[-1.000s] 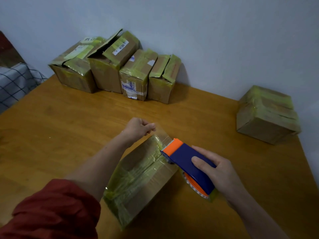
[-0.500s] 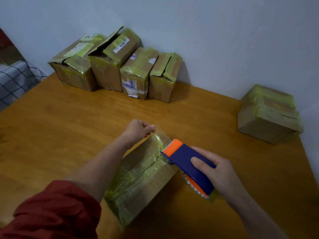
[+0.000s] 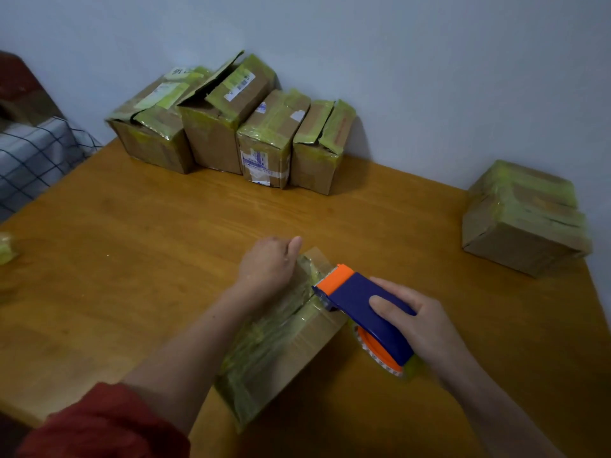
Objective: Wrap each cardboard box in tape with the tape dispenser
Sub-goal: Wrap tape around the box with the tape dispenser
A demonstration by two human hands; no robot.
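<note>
A cardboard box [image 3: 284, 352] with yellowish tape along its top lies on the wooden table [image 3: 165, 252] in front of me. My left hand [image 3: 267, 262] rests curled on the box's far end, pressing the tape there. My right hand [image 3: 413, 322] grips a blue and orange tape dispenser [image 3: 360, 309], whose orange front edge sits at the box's far right top corner. Its orange roll hangs beside the box's right side.
Several taped boxes [image 3: 228, 123] stand in a row against the back wall. Another taped box [image 3: 525, 219] sits at the table's right edge. A checked cloth [image 3: 36, 153] lies beyond the left edge, and a scrap of tape [image 3: 6, 249] is at the far left.
My left hand has come down from pinching the tape end above the box onto the box's far end. The dispenser has barely moved.
</note>
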